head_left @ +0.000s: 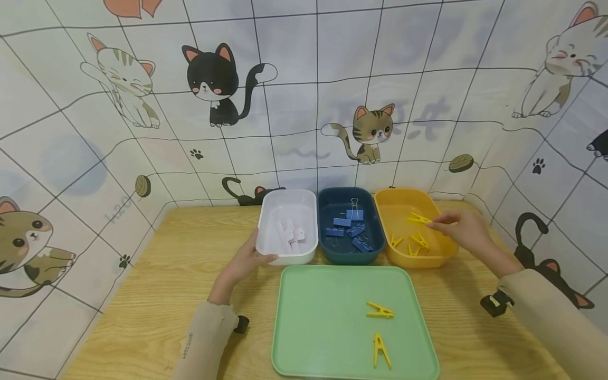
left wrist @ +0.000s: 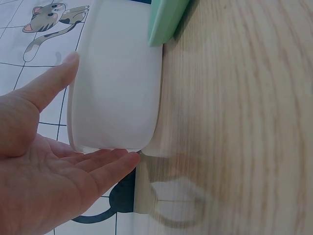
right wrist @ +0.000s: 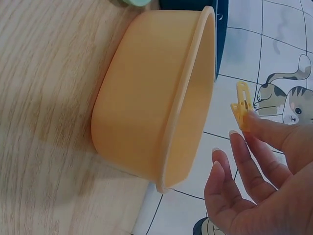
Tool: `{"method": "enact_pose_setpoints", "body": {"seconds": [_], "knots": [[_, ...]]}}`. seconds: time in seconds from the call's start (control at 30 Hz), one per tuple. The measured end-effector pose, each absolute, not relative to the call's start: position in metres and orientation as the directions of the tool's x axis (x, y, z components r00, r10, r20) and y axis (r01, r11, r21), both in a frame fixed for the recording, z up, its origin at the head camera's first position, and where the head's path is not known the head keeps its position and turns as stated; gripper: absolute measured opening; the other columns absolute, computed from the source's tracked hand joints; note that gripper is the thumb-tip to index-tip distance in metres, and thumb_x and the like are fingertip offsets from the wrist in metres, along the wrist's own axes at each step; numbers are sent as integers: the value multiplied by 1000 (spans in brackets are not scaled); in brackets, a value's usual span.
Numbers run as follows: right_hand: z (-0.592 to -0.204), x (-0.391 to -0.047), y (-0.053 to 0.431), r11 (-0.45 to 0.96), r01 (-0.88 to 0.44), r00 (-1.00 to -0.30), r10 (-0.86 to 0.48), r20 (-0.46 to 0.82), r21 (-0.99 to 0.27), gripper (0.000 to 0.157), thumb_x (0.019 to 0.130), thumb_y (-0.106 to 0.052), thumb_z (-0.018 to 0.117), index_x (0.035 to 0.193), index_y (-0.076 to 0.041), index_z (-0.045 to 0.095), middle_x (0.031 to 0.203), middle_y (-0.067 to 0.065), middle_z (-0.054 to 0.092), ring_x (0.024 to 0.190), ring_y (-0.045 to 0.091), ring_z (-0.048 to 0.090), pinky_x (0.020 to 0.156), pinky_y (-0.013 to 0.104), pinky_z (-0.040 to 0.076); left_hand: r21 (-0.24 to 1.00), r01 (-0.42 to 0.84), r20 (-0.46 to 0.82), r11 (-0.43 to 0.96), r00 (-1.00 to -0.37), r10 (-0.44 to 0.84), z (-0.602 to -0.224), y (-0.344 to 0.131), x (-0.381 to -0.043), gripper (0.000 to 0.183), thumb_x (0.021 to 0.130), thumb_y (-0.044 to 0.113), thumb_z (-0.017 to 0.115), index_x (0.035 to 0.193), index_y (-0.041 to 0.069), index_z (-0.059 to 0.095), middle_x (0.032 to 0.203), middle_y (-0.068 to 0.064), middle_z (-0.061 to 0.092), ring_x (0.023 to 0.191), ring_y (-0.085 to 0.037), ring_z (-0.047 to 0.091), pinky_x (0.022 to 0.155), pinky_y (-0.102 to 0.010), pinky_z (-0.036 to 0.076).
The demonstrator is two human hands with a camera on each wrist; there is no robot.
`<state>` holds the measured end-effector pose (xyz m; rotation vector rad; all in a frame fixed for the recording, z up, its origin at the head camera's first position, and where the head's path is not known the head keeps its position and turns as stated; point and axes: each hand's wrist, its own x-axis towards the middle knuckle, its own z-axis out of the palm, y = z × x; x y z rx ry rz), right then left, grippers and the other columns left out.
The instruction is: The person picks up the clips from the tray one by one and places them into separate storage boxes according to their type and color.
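My right hand (head_left: pixel 463 229) pinches a yellow clothespin (head_left: pixel 419 218) between thumb and fingertips, above the yellow bin (head_left: pixel 394 198). In the right wrist view the clothespin (right wrist: pixel 243 105) stands out from the fingertips beyond the bin's rim. Several more yellow clothespins (head_left: pixel 419 241) lie inside that bin. At the white bin (head_left: pixel 288 198), my left hand (head_left: pixel 244 258) rests against the left front corner, its fingers extended. The left wrist view has the thumb at the bin's rim and the fingers along its side wall. Inside the white bin are several white clips (head_left: pixel 291 235).
Between those two bins stands a dark blue bin (head_left: pixel 350 257) with several blue binder clips (head_left: pixel 356 230). In front, a green tray (head_left: pixel 328 322) carries one yellow clothespin (head_left: pixel 380 310) and, nearer, another (head_left: pixel 381 351). A cat-print wall covering (head_left: pixel 294 105) rises behind the wooden table (head_left: pixel 157 295).
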<state>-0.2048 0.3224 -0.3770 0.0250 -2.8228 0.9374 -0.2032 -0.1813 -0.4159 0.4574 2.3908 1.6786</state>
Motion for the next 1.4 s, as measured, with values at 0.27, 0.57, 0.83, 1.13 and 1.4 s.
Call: {"method": "enact_pose_setpoints", "body": {"seconds": [0.27,0.57,0.83,1.13,1.4], "knots": [[-377,-216,325,793,-57,-986,49,157,-607,38,91,-30,74,103,6,72,103,26,69,75,21,62,56,26,49,939,132,16,317,-938,345,-416,-181,-203,92,90,3,70,159,5,10,159,-23,24,143,-46,25,114,-61,20],[-376,-220,326,777,-92,-983,30,182,-622,41,93,-28,72,113,7,69,109,30,67,80,29,66,58,24,53,942,144,27,303,-933,359,-420,-182,-207,91,91,3,70,159,5,9,159,-23,24,142,-47,26,114,-62,20],[-377,-219,328,775,-96,-985,14,169,-625,41,93,-25,72,114,9,67,113,31,65,93,42,65,60,23,53,937,171,59,304,-937,346,-446,-187,-221,92,90,6,71,159,8,11,157,-24,27,141,-45,29,114,-62,20],[-377,-217,331,794,-74,-992,0,122,-604,45,92,-30,72,116,8,67,108,29,68,94,41,65,62,28,54,939,167,54,300,-934,352,-442,-187,-219,92,90,6,71,159,8,10,157,-24,26,142,-45,28,114,-62,20],[-372,-207,325,807,-54,-997,-15,72,-588,49,94,-38,68,118,5,66,112,27,68,108,46,57,79,53,51,942,150,32,299,-931,363,-416,-182,-204,90,91,3,69,159,4,10,157,-24,26,141,-48,27,114,-62,20]]}}
